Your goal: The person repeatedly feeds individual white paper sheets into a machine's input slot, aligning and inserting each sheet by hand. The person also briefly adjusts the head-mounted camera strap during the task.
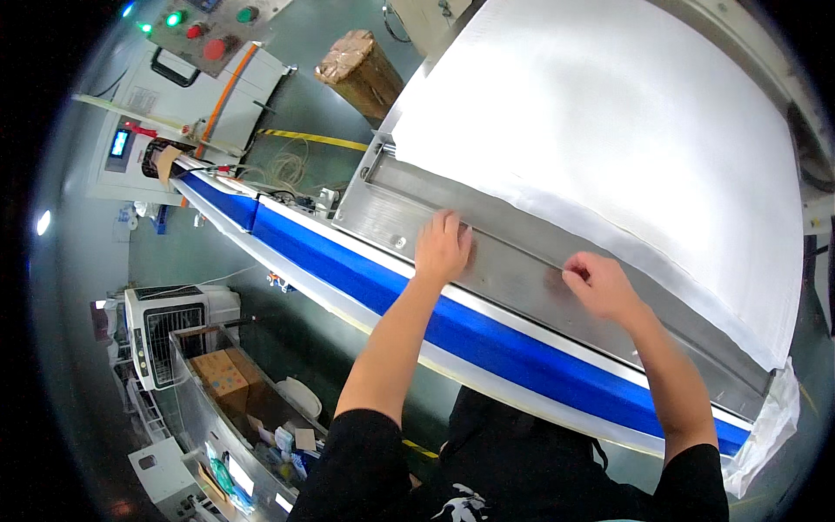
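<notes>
My left hand is over the grey metal plate, its fingers apart and slightly bent, with nothing visible in them. Further right, my right hand is curled, thumb and forefinger close together near the plate's long seam. Whatever it pinches, if anything, is hidden or too small to make out. Beyond both hands lies a large white sheet, its near edge a little wavy along the metal. Between me and the plate runs a blue strip with white borders.
At the left stands a white machine cabinet with a small screen, below a button panel. A brown wrapped block is on the floor behind the plate. A metal cart holds cardboard boxes. Crumpled white film hangs at the right end.
</notes>
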